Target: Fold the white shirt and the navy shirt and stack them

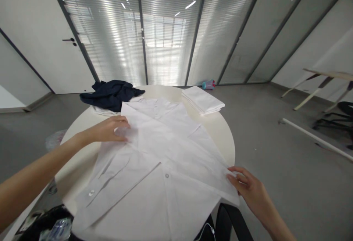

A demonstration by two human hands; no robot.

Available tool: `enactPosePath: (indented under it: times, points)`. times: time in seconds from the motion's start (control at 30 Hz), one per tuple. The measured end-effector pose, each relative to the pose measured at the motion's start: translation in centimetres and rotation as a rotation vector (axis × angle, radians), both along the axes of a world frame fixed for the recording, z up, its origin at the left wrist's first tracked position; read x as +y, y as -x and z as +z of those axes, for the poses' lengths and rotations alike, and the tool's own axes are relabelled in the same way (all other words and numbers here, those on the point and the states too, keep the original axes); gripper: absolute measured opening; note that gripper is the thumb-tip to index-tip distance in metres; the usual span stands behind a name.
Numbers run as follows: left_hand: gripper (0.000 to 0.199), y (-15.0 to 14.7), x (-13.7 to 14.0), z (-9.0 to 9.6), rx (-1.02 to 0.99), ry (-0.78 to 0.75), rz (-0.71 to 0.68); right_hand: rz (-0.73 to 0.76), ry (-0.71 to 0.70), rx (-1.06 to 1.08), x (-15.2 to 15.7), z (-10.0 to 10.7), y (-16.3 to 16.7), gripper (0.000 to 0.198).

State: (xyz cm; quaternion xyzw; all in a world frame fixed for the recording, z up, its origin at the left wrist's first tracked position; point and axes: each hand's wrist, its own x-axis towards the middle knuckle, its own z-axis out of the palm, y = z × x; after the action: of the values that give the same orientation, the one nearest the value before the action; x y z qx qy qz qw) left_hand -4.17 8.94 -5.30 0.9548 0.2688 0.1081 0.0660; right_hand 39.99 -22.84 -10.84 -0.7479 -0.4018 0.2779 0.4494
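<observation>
In the head view, one white shirt point(165, 138) is lying spread across one round table point(222, 130), with one dark garment heap point(110, 96) and one folded white stack point(202, 99) sitting beyond it. Bare tabletop is showing on both sides; the shirt is hiding the near rim. The right hand point(249, 187) is pinching the shirt's right edge; the left hand point(111, 129) is touching its left side, thumb and fingers parted, whether gripping I cannot tell.

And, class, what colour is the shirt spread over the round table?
Plain white: the shirt shows best in the head view.
</observation>
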Motion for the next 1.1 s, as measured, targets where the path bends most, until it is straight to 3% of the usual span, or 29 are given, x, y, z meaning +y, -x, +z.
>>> enactPosePath:
  times: [0.17, 0.23, 0.33, 0.43, 0.57, 0.67, 0.77, 0.93, 1.1]
  points:
    - [0.033, 3.9, -3.4, -1.5, -0.012, 0.093, 0.07, 0.045, -0.039, -0.064, -0.3, -0.7, -1.2, 0.039]
    - [0.036, 4.4, -3.2, -1.4, -0.024, 0.161, 0.112, 0.109, -0.033, -0.179, 0.0, -0.1, -2.2, 0.038]
    - [0.038, 4.3, -1.3, -0.8, -0.094, 0.213, 0.276, 0.142, -0.096, -0.393, 1.9, 2.4, -3.0, 0.032]
    - [0.037, 2.9, 2.8, 0.1, -0.247, 0.109, 0.523, 0.195, -0.209, -0.481, 7.1, 5.8, -2.2, 0.029]
    - [0.031, -0.7, 8.6, 1.2, -0.286, 0.017, 0.706, 0.403, -0.21, -0.559, 18.6, 7.8, 0.2, 0.023]
    - [0.03, -4.3, 10.8, 2.0, -0.123, -0.12, 0.652, 0.42, -0.091, -0.694, 27.3, 6.6, 2.0, 0.024]
    - [0.032, -7.7, 11.5, 2.0, 0.118, -0.2, 0.611, 0.463, -0.032, -0.863, 33.0, 3.7, 3.4, 0.042]
    - [0.041, -11.0, 12.7, 0.4, 0.26, -0.121, 0.661, 0.55, 0.095, -1.06, 36.5, -0.9, 4.0, 0.06]
    - [0.032, -11.8, 13.9, -0.9, 0.232, -0.1, 0.675, 0.556, 0.13, -1.08, 38.2, -1.8, 2.1, 0.063]
